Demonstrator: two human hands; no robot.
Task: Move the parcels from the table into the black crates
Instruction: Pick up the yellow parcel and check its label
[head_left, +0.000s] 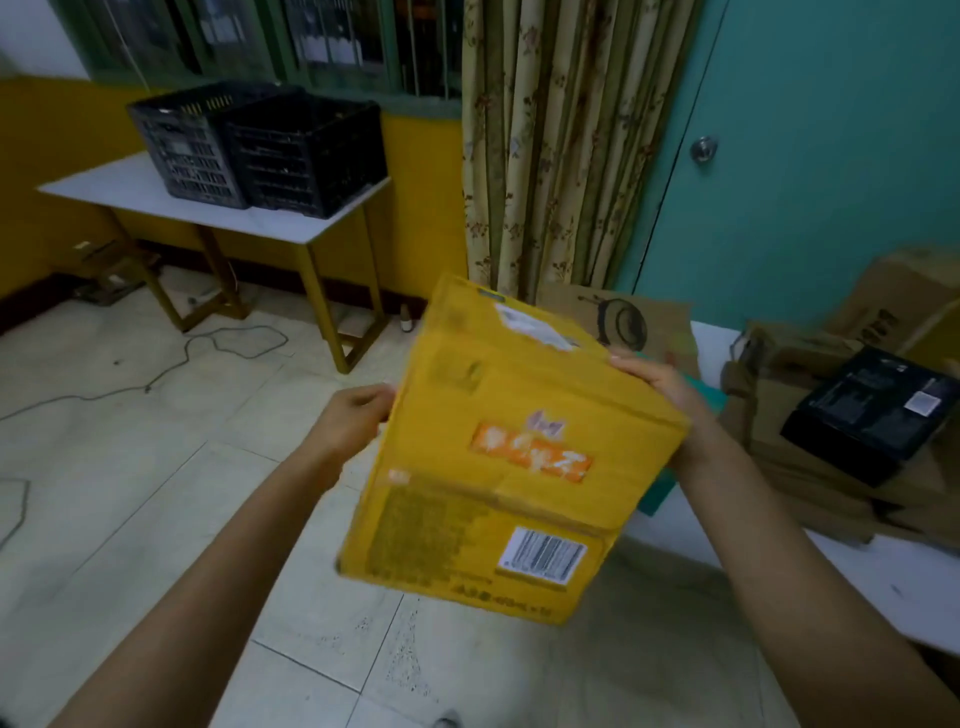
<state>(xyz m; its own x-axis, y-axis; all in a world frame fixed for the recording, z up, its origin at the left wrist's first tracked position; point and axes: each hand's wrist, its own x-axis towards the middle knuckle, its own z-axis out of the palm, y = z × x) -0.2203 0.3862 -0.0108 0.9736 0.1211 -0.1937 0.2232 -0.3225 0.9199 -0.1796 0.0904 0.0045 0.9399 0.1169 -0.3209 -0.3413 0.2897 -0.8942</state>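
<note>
1. The tiled floor (130, 493) spreads below and left of the yellow parcel (509, 457), with cables trailing across it.
2. The far tabletop (130, 192), beyond and left of the yellow parcel, carries two black crates (306, 156) set side by side and touching.
3. The near tabletop (883, 582), right of the yellow parcel, bears a heap of brown cardboard parcels (810, 467) with a black box (878, 410) lying on top.
4. The yellow parcel is tilted in the air over the floor, with its barcode label at the near corner.
5. The left hand (353, 415) grips the parcel's left edge with curled fingers. The right hand (660, 384) clasps its far right corner.
</note>
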